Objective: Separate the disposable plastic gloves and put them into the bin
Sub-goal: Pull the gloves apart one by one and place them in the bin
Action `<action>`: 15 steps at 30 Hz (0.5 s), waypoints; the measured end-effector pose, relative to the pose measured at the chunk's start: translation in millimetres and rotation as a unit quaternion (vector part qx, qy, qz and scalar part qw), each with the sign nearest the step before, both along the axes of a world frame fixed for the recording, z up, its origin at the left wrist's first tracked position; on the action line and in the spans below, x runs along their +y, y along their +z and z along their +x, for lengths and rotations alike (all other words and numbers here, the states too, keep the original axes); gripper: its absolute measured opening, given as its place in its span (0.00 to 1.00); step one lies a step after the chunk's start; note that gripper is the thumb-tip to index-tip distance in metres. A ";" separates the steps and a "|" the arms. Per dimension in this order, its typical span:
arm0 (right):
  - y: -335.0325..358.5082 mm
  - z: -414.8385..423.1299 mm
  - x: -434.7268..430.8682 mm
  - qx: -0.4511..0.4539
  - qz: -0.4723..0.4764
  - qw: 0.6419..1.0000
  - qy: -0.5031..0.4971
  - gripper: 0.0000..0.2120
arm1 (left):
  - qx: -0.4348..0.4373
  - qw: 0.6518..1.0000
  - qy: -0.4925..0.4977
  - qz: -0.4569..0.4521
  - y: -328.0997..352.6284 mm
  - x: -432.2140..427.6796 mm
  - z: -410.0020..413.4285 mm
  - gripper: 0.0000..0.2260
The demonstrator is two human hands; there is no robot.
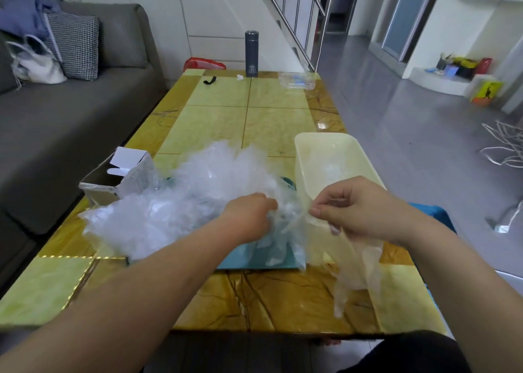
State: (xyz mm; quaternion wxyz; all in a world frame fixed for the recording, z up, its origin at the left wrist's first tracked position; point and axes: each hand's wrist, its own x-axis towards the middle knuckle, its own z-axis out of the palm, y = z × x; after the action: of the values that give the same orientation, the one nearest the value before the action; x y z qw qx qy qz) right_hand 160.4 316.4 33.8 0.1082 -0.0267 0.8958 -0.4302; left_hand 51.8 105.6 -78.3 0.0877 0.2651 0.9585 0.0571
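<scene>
Right hand (359,211), fingertips pinched narrow, holds a limp thin translucent plastic glove (353,265) hanging near right over the glossy green-and-amber table (215,123). Left hand (249,214), fingers curled, grips the crinkled clear glove heap (175,203) at centre. The cream rectangular plastic bin (325,152) stands just beyond, on the right.

I am looking across the yellow-green tiled surface (215,123). Left of it, a grey sofa (70,129) is carrying a checked cushion (75,46), a white bag (36,68) and a blue cloth (25,13). Beyond the surface, white wall panels (215,10) are running to a steel stair railing (300,13). Right of it, a glossy grey floor (410,123) is reflecting light and stretching to a low white shelf (441,80).
</scene>
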 end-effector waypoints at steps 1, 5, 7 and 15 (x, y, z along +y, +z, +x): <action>-1.8 1.2 0.3 -0.006 0.000 1.000 0.005 0.06 | 0.009 1.000 0.005 0.006 -1.1 -1.3 -1.6 0.13; -4.8 2.6 -2.7 -0.014 -0.007 0.999 0.031 0.06 | 0.060 0.993 0.004 0.100 14.4 -17.6 0.1 0.07; -4.4 2.4 -6.8 -0.002 -0.022 0.999 0.048 0.05 | 0.083 0.983 0.019 0.161 28.7 -30.5 0.7 0.07; 2.8 -15.6 -42.8 0.063 -0.167 0.982 -0.058 0.04 | 0.246 0.932 -0.093 0.249 67.0 -70.6 20.7 0.05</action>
State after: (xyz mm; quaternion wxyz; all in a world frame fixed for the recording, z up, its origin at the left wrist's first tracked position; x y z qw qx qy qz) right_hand 144.8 273.6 36.7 0.0204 -0.0189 0.8166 -0.5766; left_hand 72.5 35.0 -11.4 -0.2152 0.3722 0.8760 0.2185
